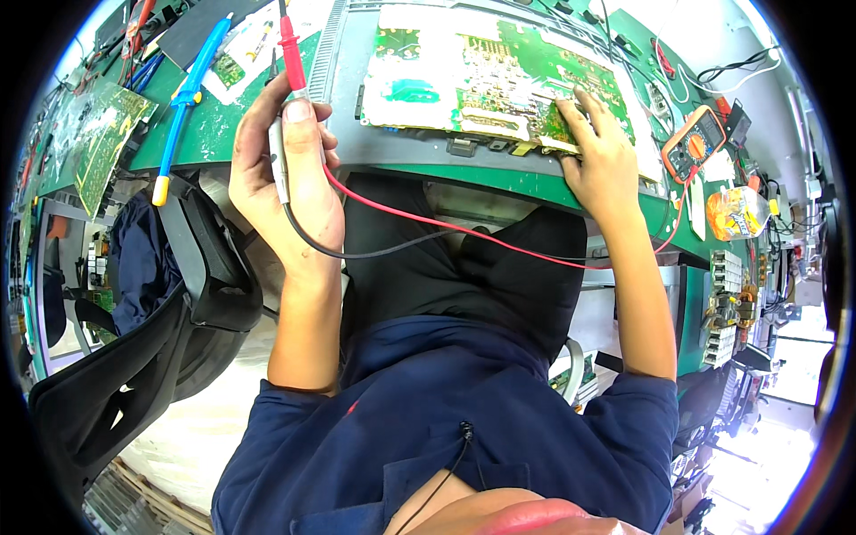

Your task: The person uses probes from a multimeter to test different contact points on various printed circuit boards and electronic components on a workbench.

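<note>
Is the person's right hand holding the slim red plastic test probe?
No, the left hand holds the slim red plastic test probe, while the right hand rests on the flat green circuit board.

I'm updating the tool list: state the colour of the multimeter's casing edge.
Orange, on the multimeter; the head view shows it best.

In my left grip [308, 201] I hold a red probe [291, 55] of smooth, glossy plastic, over a smooth, white-scuffed green counter [209, 150], with a shiny, rough-surfaced circuit board [499, 76] and my matt cloth trousers [392, 285].
</note>
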Demonstrator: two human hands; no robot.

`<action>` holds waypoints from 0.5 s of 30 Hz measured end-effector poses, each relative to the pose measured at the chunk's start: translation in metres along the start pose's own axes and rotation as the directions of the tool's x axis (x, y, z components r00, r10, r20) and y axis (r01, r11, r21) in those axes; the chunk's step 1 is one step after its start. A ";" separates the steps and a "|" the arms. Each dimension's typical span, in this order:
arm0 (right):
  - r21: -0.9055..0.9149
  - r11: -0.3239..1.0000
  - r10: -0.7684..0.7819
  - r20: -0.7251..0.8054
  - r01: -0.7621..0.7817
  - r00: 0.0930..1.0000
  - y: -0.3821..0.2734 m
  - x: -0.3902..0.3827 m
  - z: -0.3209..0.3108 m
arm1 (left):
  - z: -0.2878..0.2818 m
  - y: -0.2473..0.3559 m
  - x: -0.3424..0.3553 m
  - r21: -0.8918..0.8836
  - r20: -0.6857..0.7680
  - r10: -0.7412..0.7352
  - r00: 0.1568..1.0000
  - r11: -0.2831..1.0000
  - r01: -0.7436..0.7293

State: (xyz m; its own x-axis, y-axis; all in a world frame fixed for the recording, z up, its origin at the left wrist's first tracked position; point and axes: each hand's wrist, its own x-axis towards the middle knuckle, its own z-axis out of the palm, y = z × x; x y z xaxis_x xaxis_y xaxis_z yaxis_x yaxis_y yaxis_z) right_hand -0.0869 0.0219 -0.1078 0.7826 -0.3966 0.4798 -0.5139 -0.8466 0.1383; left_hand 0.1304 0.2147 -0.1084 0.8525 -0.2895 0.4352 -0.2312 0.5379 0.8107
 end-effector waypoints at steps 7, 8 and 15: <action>-0.080 0.997 0.001 -0.018 -0.002 1.000 0.007 0.001 0.011 | 0.001 -0.002 0.001 0.020 0.029 -0.003 1.000 1.000 0.002; -0.081 0.997 0.005 -0.018 -0.006 1.000 0.006 0.002 0.010 | 0.001 -0.002 0.001 0.015 0.031 -0.014 0.999 1.000 0.013; -0.083 0.996 0.012 -0.099 -0.020 0.995 0.007 -0.002 0.017 | -0.001 -0.003 0.002 0.014 0.037 -0.001 0.999 1.000 0.000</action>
State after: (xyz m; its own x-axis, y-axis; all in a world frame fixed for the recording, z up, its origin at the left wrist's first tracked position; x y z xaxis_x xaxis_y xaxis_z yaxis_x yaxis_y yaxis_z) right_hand -0.0863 0.0111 -0.1223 0.7379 -0.3696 0.5646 -0.5569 -0.8061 0.2001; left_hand 0.1329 0.2136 -0.1104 0.8348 -0.3191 0.4486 -0.2375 0.5265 0.8164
